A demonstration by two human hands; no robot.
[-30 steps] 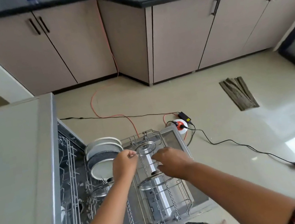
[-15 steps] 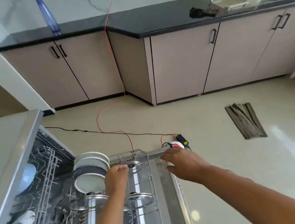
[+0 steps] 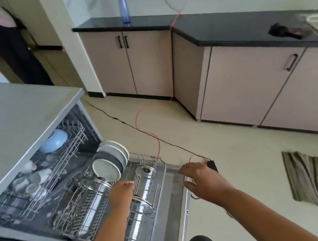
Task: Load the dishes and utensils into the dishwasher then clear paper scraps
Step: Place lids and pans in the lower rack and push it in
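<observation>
The dishwasher [image 3: 7, 124] stands open, its door [image 3: 175, 197] folded down flat. On the door sits the pulled-out lower rack [image 3: 157, 161], holding upright plates [image 3: 109, 166] and glass lids [image 3: 145, 171]. My left hand [image 3: 121, 191] is over the rack's middle, fingers curled down onto its wires, just above another lid [image 3: 141, 202]. My right hand [image 3: 201, 178] hovers with spread fingers at the door's outer edge and holds nothing. The upper rack carries cups [image 3: 37, 178] and a blue bowl [image 3: 54, 140].
An orange cable [image 3: 142, 112] and a black cable cross the floor to a black adapter [image 3: 212, 165] beside the door. A grey mat [image 3: 305, 180] lies on the right. Cabinets line the far wall under a black counter with a blue bottle [image 3: 123, 6].
My right hand has left the rack and moved right to the door's outer edge. My left hand stays on the rack. The view has swung up and to the left.
</observation>
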